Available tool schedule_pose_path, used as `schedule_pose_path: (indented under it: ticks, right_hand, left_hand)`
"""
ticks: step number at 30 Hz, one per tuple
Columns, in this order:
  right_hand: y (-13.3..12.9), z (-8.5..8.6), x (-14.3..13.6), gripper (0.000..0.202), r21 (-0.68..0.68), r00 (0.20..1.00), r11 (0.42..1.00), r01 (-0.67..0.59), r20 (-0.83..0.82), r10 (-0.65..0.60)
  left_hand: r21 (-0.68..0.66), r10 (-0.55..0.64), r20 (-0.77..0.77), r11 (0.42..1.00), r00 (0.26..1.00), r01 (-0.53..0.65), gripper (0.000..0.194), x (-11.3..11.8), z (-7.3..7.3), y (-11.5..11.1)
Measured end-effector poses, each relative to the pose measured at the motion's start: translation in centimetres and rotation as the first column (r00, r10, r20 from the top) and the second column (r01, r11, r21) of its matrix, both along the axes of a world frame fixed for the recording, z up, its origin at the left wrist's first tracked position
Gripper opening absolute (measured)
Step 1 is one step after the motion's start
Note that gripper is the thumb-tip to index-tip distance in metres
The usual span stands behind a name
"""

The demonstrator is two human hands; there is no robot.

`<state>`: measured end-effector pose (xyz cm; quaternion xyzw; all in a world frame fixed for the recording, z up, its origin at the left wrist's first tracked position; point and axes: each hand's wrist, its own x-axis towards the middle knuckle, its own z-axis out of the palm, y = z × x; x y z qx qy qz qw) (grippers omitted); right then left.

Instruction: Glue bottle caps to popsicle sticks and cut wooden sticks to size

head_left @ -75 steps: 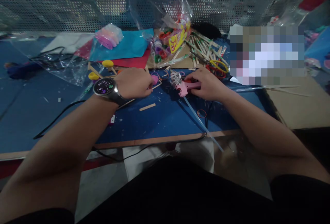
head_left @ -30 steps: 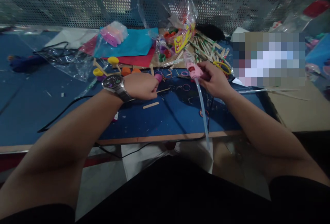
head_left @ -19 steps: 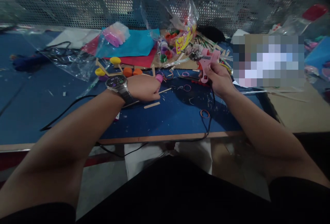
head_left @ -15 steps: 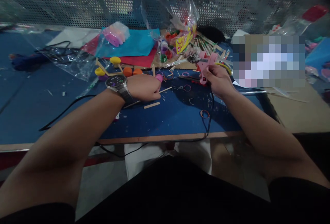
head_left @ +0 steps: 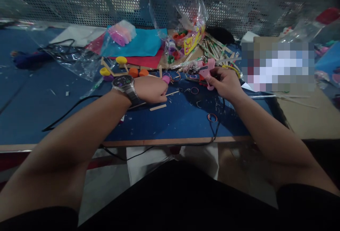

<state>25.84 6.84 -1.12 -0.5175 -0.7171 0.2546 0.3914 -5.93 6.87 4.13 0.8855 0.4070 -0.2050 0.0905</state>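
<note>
My right hand (head_left: pixel 227 84) is closed round a pink glue gun (head_left: pixel 205 71), whose nozzle end points left above the table. A clear stick projects from the gun's back. My left hand (head_left: pixel 154 90) is closed beside a small pink piece (head_left: pixel 166 79); the fingers are mostly hidden, so what they hold cannot be made out. Orange pieces (head_left: pixel 133 72) and a yellow piece (head_left: pixel 121 60) with wooden sticks lie just beyond the left wrist. A short wooden stick (head_left: pixel 158 107) rests on the table below the left hand.
Bundled sticks (head_left: pixel 214 48), a plastic bag (head_left: pixel 192 36) and a blue sheet (head_left: pixel 148 41) lie at the back. Cardboard (head_left: pixel 313 117) is at right. A black cable (head_left: pixel 71 108) crosses the blue table (head_left: pixel 66 121). Rubber bands (head_left: pixel 212 117) lie near the front edge.
The glue gun in my right hand has moved slightly left and down, and its nozzle end has tilted lower. My left hand stays closed in nearly the same place. The view has shifted slightly.
</note>
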Motion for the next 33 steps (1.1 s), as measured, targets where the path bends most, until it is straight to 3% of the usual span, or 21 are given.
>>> schedule_pose_path:
  ticks: [6, 10, 15, 18, 27, 33]
  right_hand:
    - [-0.2, -0.1, 0.0, 0.056, 0.022, 0.997, 1.000, -0.022, 0.073, 0.020]
    - [-0.2, 0.3, 0.2, 0.056, 0.161, 0.973, 0.987, -0.024, 0.232, -0.014]
    - [-0.2, 0.8, 0.4, 0.049, 0.191, 0.902, 0.962, -0.196, 0.421, 0.100]
    - [0.1, 0.6, 0.7, 0.038, 0.176, 0.872, 0.959, -0.221, 0.476, 0.114]
    - [1.9, -0.3, 1.5, 0.029, 0.129, 0.927, 0.990, -0.056, 0.376, 0.003]
    - [2.5, -0.7, 1.7, 0.031, 0.073, 0.939, 0.995, -0.071, 0.343, 0.042]
  left_hand:
    - [0.009, -0.002, -0.031, 1.000, 1.000, 0.002, 0.032, 0.3, 0.6, -0.4]
    - [0.014, 0.006, -0.041, 1.000, 0.999, -0.005, 0.032, 0.3, 0.7, -0.6]
    - [0.001, -0.013, -0.040, 1.000, 0.999, 0.013, 0.032, 0.1, 0.4, -0.3]
    - [-0.006, -0.003, -0.028, 1.000, 1.000, 0.003, 0.032, 0.0, 0.3, -0.1]
    - [0.007, -0.020, -0.026, 1.000, 0.999, 0.020, 0.031, -0.1, 0.1, -0.1]
    - [0.013, -0.030, -0.019, 0.999, 0.999, 0.030, 0.028, 0.1, 0.6, -0.3]
